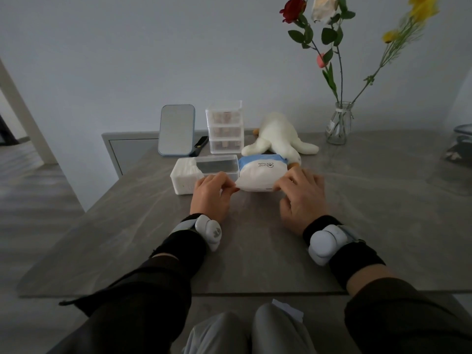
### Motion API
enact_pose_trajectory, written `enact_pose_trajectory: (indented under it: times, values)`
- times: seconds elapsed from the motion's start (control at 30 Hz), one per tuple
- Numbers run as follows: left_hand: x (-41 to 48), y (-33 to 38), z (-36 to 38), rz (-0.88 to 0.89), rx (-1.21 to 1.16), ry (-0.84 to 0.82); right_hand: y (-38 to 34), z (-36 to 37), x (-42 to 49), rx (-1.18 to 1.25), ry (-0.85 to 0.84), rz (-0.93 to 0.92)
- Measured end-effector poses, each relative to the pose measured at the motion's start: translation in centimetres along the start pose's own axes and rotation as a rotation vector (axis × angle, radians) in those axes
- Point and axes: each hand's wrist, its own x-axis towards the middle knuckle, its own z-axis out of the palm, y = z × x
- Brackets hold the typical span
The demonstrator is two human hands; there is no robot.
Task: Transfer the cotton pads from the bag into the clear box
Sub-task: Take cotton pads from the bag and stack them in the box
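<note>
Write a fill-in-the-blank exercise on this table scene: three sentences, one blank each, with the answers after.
1. The left hand and the right hand both hold the near edge of the ____.
2. The cotton pads already in the clear box sit at its ____ end.
3. The flowers stand in a glass ____.

Missing words: bag; left; vase.
</note>
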Motion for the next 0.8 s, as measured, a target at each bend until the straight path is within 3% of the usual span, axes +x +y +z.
enact_pose_trajectory:
  times: [0.4,0.67,0.8]
  values:
    - [-0.1,0.7,-0.3,0.022,-0.023,0.007,-0.1,0.1,0.3,-0.056,-0.048,0.018]
    - [-0.2,1.3,-0.3,-0.155,-0.024,-0.173,-0.6,0.2,0.3,-0.125,-0.053,0.015]
    - [-0.1,2.0,-0.1,-0.171,-0.07,-0.107,-0.9,0.4,0.4,-0.098,0.006,0.009]
